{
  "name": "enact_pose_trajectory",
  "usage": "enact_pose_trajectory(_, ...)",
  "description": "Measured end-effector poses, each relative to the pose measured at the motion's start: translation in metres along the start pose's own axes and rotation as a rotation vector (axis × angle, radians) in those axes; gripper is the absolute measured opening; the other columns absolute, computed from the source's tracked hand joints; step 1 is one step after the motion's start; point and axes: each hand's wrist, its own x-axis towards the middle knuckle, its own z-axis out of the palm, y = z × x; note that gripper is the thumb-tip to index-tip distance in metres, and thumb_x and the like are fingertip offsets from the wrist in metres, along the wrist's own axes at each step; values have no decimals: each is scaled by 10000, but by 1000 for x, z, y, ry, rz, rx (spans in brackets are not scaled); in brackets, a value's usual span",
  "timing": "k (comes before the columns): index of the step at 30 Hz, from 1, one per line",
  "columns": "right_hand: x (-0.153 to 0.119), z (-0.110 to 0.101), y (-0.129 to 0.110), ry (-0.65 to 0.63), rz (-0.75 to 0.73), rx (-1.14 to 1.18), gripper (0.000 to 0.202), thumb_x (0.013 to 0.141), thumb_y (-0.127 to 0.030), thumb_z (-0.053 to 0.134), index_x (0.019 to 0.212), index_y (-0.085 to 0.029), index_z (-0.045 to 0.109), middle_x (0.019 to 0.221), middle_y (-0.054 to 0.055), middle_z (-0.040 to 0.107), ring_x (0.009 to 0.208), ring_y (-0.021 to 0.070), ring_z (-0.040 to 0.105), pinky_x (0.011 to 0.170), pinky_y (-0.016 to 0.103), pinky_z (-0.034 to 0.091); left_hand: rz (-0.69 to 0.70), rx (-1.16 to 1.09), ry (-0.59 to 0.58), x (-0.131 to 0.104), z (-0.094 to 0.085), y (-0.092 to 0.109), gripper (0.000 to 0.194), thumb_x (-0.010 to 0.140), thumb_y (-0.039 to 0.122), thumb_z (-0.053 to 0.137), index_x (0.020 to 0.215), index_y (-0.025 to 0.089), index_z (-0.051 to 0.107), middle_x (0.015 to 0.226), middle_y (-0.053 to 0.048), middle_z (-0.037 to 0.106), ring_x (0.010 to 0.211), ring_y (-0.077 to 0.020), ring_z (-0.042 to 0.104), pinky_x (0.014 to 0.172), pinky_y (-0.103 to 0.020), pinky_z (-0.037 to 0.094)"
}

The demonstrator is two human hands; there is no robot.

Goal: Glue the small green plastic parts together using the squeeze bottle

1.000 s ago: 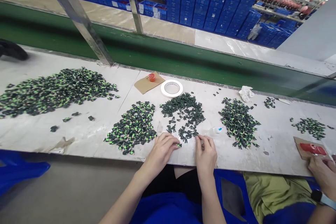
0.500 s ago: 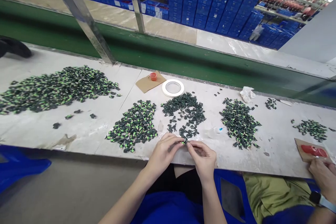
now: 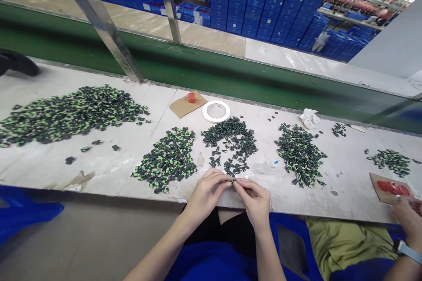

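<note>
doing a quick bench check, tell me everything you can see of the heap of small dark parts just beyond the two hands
The heap is many small, slim, blackish-green parts, plastic by their look, lying every which way on the pale table. It curves around a barer patch, packed thickly at the back and looser toward the front and left. The white roll sits right behind it; whether they touch is unclear. Its near edge lies just beyond the fingers.

I can't make out the tiny part (image 3: 232, 181), mostly hidden between left hand (image 3: 205, 191) and right hand (image 3: 257, 199); my view's left edge cuts off the far-left heap (image 3: 74, 116) and a black object (image 3: 16, 63).
</note>
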Motion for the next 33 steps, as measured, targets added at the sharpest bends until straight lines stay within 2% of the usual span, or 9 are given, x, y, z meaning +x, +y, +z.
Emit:
enact_pose_trajectory(5, 0, -5, -5, 9, -197, -95, 73, 761, -174, 714, 775, -229, 761, 782, 46, 752, 726, 191, 715, 679, 307, 608, -86, -44, -17, -1, 3, 6, 124, 863, 216, 589, 910, 213, 704, 884, -52, 691, 902, -188, 630, 820, -309, 519)
enact_pose_trajectory(8, -1, -9, -8, -27, -283, -171, 102, 771, -139, 691, 794, -222, 747, 786, 45, 746, 717, 183, 710, 668, 297, 606, -137, -55, -25, -1, 3, 10, 121, 851, 221, 590, 910, 207, 694, 907, -54, 681, 913, -187, 632, 838, -310, 515)
enact_pose_trajectory(12, 0, -14, -11, -68, -244, -231, 144, 776, -165, 677, 912, -197, 710, 799, 53, 742, 674, 173, 703, 636, 288, 612, -147, -29, -112, 4, -2, 14, 129, 855, 238, 574, 910, 214, 688, 906, -55, 662, 934, -195, 623, 854, -320, 504)
enact_pose_trajectory(17, 3, -19, -12, -112, -182, -223, 280, 793, -206, 660, 1072, -199, 639, 841, 48, 736, 714, 168, 697, 724, 318, 611, -132, 7, -154, 11, -7, 18, 137, 834, 231, 580, 924, 219, 684, 920, -57, 649, 931, -198, 619, 866, -337, 491)
enact_pose_trajectory(20, 4, -17, -11, -127, -165, -207, 271, 798, -207, 652, 1068, -207, 629, 822, 37, 718, 744, 162, 687, 746, 304, 596, -146, 15, -129, 12, -7, 21, 132, 824, 230, 587, 907, 220, 689, 905, -54, 656, 923, -197, 620, 861, -334, 489)
enact_pose_trajectory(27, 2, -7, -6, -40, -170, -125, 195, 778, -208, 638, 972, -202, 619, 729, 18, 677, 673, 150, 668, 676, 264, 580, -189, -43, -6, 8, 3, 27, 106, 772, 216, 620, 816, 209, 717, 847, -46, 686, 844, -187, 637, 809, -316, 509)
enact_pose_trajectory(30, 2, -9, -9, -54, -272, -244, 205, 788, -171, 606, 989, -210, 609, 736, 15, 669, 659, 148, 659, 664, 271, 580, -261, -112, 61, 6, 9, 24, 110, 755, 231, 636, 803, 197, 729, 848, -53, 702, 844, -196, 649, 813, -323, 516)
enact_pose_trajectory(33, 2, -12, -13, -71, -410, -414, 254, 812, -150, 575, 1055, -219, 604, 792, 32, 673, 690, 161, 653, 676, 301, 579, -321, -221, 61, 5, 12, 18, 126, 742, 253, 656, 813, 178, 728, 852, -60, 718, 828, -195, 664, 809, -318, 526)
